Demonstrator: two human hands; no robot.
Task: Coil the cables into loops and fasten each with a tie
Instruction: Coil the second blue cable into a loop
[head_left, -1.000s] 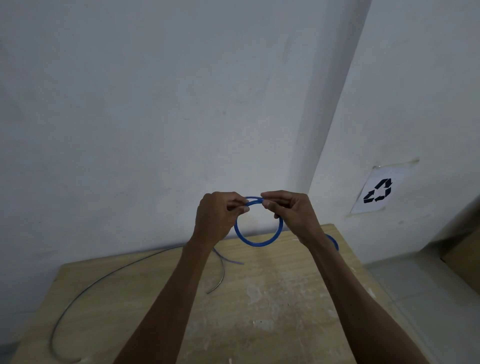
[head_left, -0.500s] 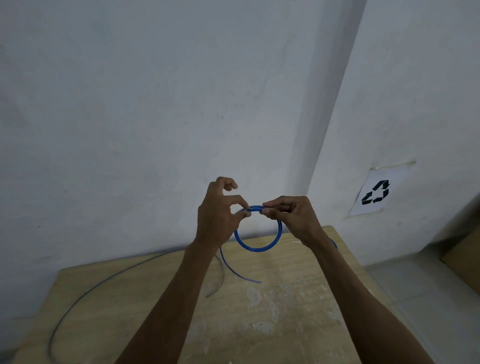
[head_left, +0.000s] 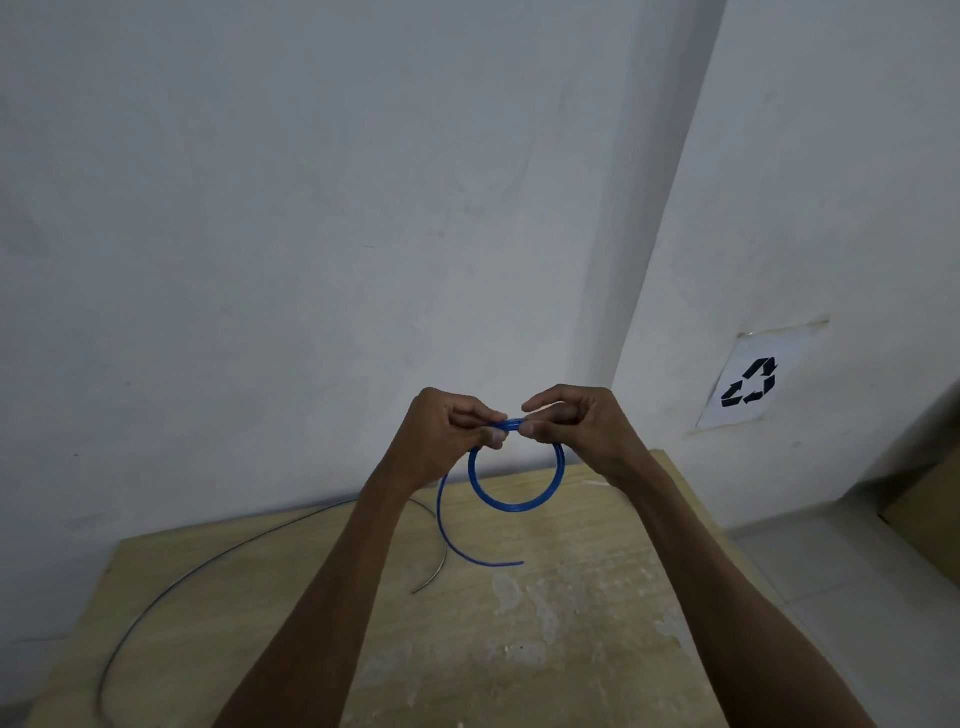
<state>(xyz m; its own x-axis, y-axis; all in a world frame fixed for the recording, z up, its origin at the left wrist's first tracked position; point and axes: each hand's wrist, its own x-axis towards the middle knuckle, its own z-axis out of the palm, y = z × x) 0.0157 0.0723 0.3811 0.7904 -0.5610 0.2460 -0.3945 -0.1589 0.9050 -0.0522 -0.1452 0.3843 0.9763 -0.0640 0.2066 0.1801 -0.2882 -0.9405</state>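
A blue cable (head_left: 514, 505) is coiled into a small loop that I hold in the air above the wooden table (head_left: 571, 623). My left hand (head_left: 441, 441) pinches the top of the loop from the left. My right hand (head_left: 582, 426) pinches the same spot from the right, index finger lifted. The cable's loose tail hangs from my left hand and curves down to the tabletop. A grey cable (head_left: 208, 566) lies uncoiled across the left part of the table in a long arc.
White walls meet in a corner just behind the table. A paper with a recycling symbol (head_left: 750, 387) is taped to the right wall. A cardboard box (head_left: 930, 509) stands on the floor at the right edge. A small white strip (head_left: 595, 483) lies near my right wrist.
The blue tail has grown longer and swung down to the right onto the table. My left hand's fingers have closed back down onto the loop, and my right index finger has lifted.
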